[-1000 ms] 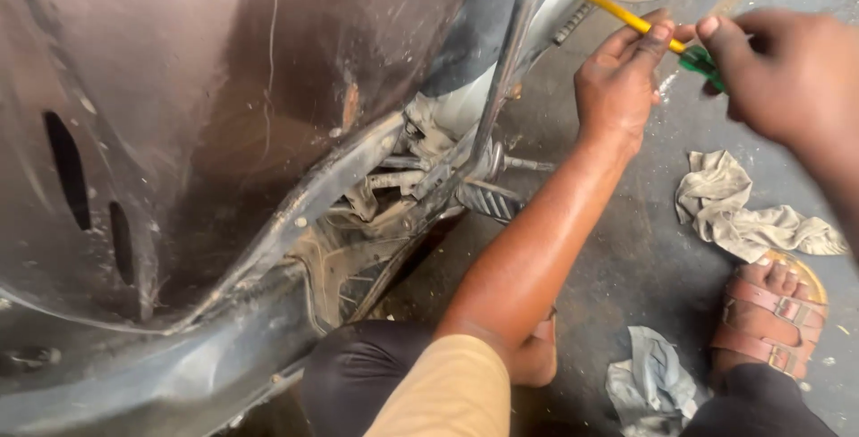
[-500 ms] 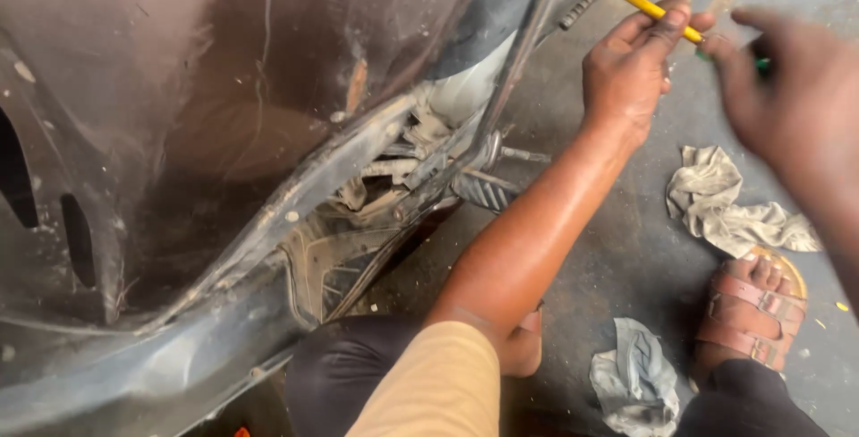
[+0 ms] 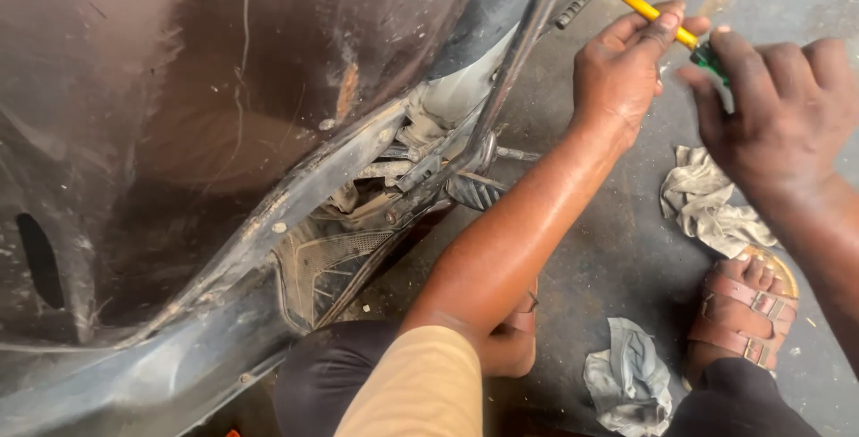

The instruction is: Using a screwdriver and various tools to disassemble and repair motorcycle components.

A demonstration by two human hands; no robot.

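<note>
Yellow screwdriver [image 3: 631, 0] held in the air, clear of the scooter underside [image 3: 268, 133].
Shaft pinched by left hand [image 3: 622, 70]; green handle end gripped by right hand [image 3: 774, 110]. Not yet applied to any fastener; footpeg [image 3: 470, 191] untouched, rags [image 3: 702, 209] lying on floor [image 3: 626, 258].

A single head-worn camera looks steeply down from close above the person's own arms and knees. It faces the concrete floor [image 3: 626, 258], with the scooter's dusty underside [image 3: 224, 133] filling the left half.
</note>
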